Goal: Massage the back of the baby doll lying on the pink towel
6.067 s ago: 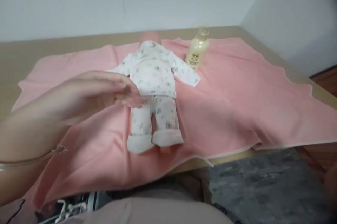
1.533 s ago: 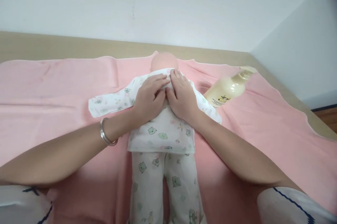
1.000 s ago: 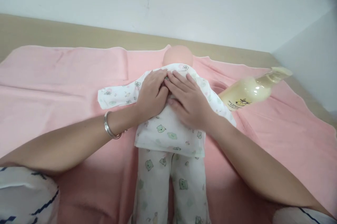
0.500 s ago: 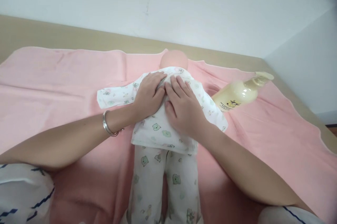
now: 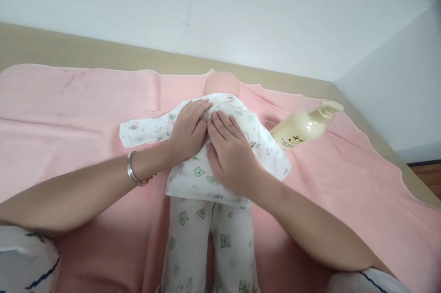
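Observation:
A baby doll [image 5: 222, 83] lies with the back of its bald head showing, dressed in a white printed top [image 5: 196, 177] and matching trousers [image 5: 188, 242]. My left hand [image 5: 189, 130] rests flat on the left side of its upper back, fingers stretched out. Beside it, my right hand [image 5: 232, 153] lies flat on the middle of the back, thumb apart from the fingers. The two hands nearly touch near the doll's spine. Neither one grips anything. The doll's face is hidden, and its feet are mostly out of sight.
A pale yellow pump bottle [image 5: 299, 130] lies tilted by the doll's right-hand sleeve. Under everything is a creased pink blanket [image 5: 79, 100] on a tan surface [image 5: 103, 49]. A white wall [image 5: 258, 13] stands behind.
The whole view has shifted slightly, so everything sits a little lower and further left. My right hand has slid slightly down the doll's back; my left hand stays about in place.

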The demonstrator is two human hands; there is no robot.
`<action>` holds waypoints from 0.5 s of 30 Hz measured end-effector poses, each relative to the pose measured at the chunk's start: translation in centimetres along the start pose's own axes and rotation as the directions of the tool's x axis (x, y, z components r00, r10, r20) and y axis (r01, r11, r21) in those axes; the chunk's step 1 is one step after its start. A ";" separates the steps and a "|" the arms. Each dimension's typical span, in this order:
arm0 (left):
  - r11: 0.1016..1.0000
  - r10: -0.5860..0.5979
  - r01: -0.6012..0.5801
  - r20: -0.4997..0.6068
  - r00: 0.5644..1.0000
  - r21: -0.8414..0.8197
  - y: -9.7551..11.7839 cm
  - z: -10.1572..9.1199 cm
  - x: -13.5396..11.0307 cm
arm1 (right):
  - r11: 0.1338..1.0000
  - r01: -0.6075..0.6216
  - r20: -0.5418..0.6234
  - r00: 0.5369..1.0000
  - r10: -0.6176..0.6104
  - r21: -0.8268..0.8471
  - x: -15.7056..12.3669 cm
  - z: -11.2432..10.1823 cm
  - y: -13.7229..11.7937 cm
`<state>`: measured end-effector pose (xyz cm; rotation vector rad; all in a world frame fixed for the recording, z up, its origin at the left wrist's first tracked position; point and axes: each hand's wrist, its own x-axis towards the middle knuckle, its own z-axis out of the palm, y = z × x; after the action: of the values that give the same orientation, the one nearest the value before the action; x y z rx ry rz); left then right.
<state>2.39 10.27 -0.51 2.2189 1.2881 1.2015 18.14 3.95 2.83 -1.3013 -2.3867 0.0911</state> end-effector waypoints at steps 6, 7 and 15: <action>0.999 -0.033 0.033 0.007 0.999 0.006 0.3 0.0 0.2 | 0.980 -0.197 0.070 0.978 0.194 0.037 3.0 -1.1 5.4; 0.999 -0.038 0.038 0.013 0.999 0.004 0.3 -0.1 0.2 | 0.967 -0.254 0.067 0.965 0.252 0.019 3.0 -1.2 5.4; 0.997 -0.073 0.070 0.078 0.994 0.032 0.1 -0.1 -0.4 | 0.989 -0.134 0.018 0.991 0.136 -0.066 -0.6 -0.1 -1.9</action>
<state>2.29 9.85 -0.62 2.1973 1.3495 1.0645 16.98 2.42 3.15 -1.4986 -2.3356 0.0692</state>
